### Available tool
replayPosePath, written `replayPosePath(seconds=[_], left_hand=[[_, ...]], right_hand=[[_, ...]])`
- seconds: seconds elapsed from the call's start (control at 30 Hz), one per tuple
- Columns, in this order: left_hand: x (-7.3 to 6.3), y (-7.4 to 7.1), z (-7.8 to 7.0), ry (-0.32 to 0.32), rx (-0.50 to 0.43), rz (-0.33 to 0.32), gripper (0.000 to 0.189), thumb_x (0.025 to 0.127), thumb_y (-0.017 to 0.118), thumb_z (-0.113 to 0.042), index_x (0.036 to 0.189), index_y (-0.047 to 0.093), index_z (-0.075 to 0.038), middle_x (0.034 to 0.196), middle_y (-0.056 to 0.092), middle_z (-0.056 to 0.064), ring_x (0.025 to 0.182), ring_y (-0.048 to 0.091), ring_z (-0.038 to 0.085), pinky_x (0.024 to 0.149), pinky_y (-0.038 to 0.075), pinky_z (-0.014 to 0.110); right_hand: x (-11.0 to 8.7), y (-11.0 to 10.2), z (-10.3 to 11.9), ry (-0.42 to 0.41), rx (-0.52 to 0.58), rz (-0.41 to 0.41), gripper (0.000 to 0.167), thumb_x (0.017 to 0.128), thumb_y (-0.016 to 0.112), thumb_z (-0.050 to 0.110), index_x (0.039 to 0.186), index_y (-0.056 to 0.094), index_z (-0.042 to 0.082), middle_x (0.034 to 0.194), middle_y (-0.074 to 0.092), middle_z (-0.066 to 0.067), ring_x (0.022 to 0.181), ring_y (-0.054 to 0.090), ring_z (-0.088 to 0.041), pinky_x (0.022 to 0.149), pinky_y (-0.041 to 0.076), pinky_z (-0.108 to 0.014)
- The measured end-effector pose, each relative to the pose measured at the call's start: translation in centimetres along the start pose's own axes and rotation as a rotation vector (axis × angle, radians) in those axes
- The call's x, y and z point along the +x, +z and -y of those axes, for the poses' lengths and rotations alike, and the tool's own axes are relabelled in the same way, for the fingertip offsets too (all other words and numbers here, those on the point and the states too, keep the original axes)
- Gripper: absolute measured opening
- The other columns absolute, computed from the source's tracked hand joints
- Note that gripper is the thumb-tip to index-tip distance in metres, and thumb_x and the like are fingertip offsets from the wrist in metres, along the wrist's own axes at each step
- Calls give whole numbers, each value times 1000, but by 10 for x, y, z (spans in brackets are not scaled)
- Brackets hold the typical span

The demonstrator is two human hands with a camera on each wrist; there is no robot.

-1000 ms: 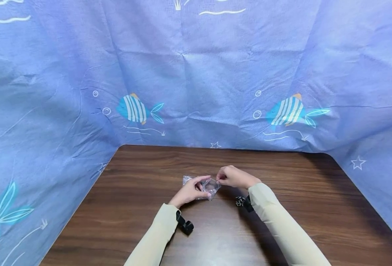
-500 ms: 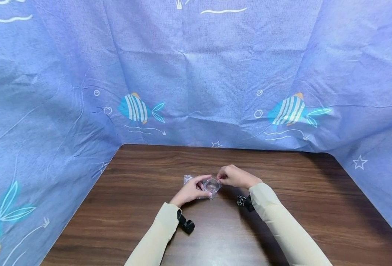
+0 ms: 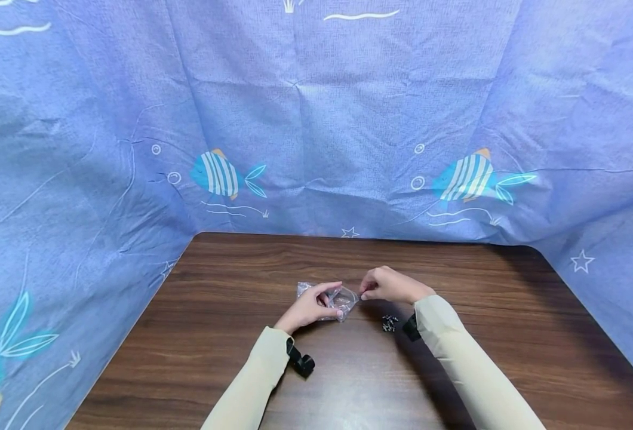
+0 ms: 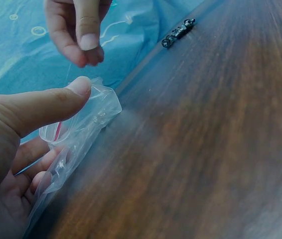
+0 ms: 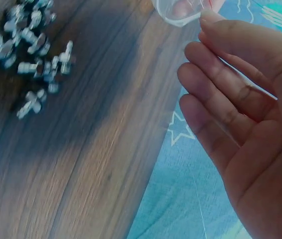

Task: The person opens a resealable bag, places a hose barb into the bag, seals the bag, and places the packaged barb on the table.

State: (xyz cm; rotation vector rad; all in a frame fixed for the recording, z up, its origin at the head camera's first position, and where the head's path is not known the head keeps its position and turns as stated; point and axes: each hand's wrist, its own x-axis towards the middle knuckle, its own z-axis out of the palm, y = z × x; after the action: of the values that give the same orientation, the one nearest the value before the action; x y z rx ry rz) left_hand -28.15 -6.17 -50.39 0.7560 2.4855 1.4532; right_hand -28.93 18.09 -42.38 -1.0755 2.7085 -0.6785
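Observation:
My left hand [image 3: 310,307] holds a clear plastic zip bag [image 3: 343,300] just above the table, its mouth spread between thumb and fingers. A red line along the bag's seal shows in the left wrist view, and a few small shiny bits seem to lie inside. Beside the mouth, on the right, hovers my right hand [image 3: 392,285]. Its thumb and index tips are close together with nothing visible between them; the other fingers are loosely bent. Near that wrist lies a heap of small silver-and-black metal parts [image 5: 34,42], blurred, like little screws.
The dark wooden table [image 3: 230,269] has rounded far corners. A blue fish-patterned cloth [image 3: 338,119] hangs behind it and at both sides. Black camera straps sit on each wrist, the left one's camera [image 3: 304,365] hanging low over the table.
My right hand has drawn back a little to the right from the bag's mouth, uncovering more of the metal heap. The left hand and the bag stay almost still.

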Motion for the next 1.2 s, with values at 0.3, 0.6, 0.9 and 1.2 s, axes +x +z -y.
replayPosePath(seconds=[0.3, 0.6, 0.9, 1.2], left_hand=[[-1, 0, -2, 1, 5, -6, 66, 78, 81, -20, 137, 54, -11, 83, 59, 3, 74, 51, 10, 66, 43, 22], [-1, 0, -2, 2, 1, -1, 65, 78, 81, -22, 137, 55, -13, 83, 59, 2, 74, 51, 9, 66, 44, 22], [-1, 0, -1, 5, -1, -3, 65, 78, 81, -22, 136, 55, -11, 83, 59, 4, 73, 51, 10, 65, 43, 22], [0, 0, 0, -3, -4, -1, 65, 78, 81, -21, 136, 55, -12, 82, 59, 3, 73, 51, 9, 65, 43, 22]], right_hand=[[-17, -7, -12, 92, 42, 43, 12, 81, 75, 17, 88, 72, 8, 82, 69, 6, 73, 58, -2, 70, 50, -21], [-32, -10, -22, 129, 55, 104, 10, 79, 77, 17, 84, 72, 10, 78, 68, 8, 69, 56, 0, 66, 48, -19], [-42, -9, -29, 147, 24, 177, 9, 75, 79, 16, 79, 71, 14, 75, 66, 11, 66, 53, 2, 64, 46, -19], [-46, -4, -27, 206, 18, 219, 12, 72, 81, 14, 77, 70, 13, 71, 64, 11, 62, 51, 0, 61, 44, -19]])
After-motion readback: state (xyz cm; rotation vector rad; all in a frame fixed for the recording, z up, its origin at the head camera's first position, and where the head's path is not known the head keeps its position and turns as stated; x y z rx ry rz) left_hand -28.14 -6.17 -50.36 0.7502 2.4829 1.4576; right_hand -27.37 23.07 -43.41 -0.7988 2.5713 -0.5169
